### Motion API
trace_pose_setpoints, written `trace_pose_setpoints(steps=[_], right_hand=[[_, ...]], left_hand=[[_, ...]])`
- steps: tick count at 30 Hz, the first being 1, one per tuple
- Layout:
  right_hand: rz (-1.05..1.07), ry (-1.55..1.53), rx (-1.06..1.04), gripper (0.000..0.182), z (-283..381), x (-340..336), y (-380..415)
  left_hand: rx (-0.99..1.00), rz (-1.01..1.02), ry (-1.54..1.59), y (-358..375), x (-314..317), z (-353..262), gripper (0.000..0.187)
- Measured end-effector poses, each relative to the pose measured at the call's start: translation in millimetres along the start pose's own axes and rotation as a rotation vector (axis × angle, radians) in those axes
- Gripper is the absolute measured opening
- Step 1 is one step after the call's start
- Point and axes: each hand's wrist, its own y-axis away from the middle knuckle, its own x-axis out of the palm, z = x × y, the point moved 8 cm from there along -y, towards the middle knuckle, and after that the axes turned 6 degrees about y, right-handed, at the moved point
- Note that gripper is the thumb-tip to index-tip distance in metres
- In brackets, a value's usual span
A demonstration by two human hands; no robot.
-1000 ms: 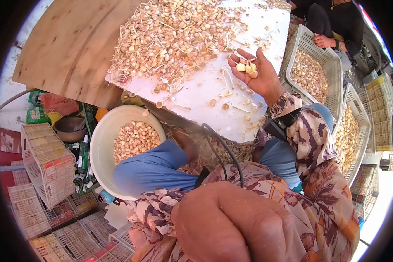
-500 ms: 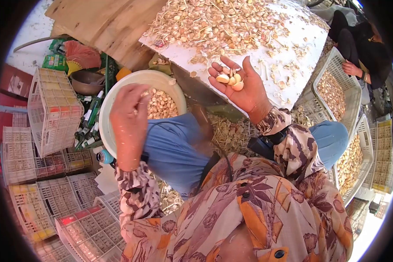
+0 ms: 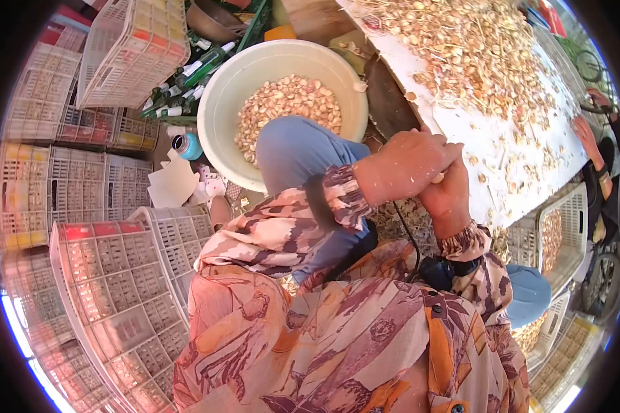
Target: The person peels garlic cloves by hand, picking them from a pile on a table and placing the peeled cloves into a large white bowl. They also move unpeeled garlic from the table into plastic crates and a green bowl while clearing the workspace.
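My hands are together at the near edge of the white tabletop. My left hand (image 3: 405, 166) reaches across and lies over my right palm, its fingers closed; what is in them is hidden. My right hand (image 3: 452, 196) is cupped beneath, curled round garlic cloves (image 3: 437, 177), of which only a pale bit shows between the hands. Left of them is a large pale tub (image 3: 217, 117), with peeled-looking garlic cloves (image 3: 293, 100) in its bottom. A heap of loose cloves and dry skins (image 3: 475, 51) covers much of the white tabletop (image 3: 492, 196).
Stacked plastic crates (image 3: 117, 275) fill the left side. Green bottles (image 3: 203, 67) and a blue-capped flask (image 3: 186, 146) are near the tub. At right are crates of garlic (image 3: 565, 227) and another person's hand (image 3: 587, 142) at the table. My knee (image 3: 293, 141) overlaps the tub's rim.
My left hand has moved right, from over the tub to my right hand. My right hand, earlier open with cloves on its palm, has curled under it. The view has swung right.
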Motion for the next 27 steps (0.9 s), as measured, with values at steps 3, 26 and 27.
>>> trace_pose_setpoints(steps=[3,26,27], right_hand=[[-0.146,0.136,-0.046,0.071,5,24,2],[0.094,0.932,-0.016,0.059,33,68,-114],[0.027,1.015,-0.071,0.057,49,56,-106]], left_hand=[[-0.017,-0.004,-0.045,5,-15,12,0.021],[-0.268,-1.008,1.692,204,-175,324,0.028],[-0.273,-1.024,1.7,213,-177,363,0.028]])
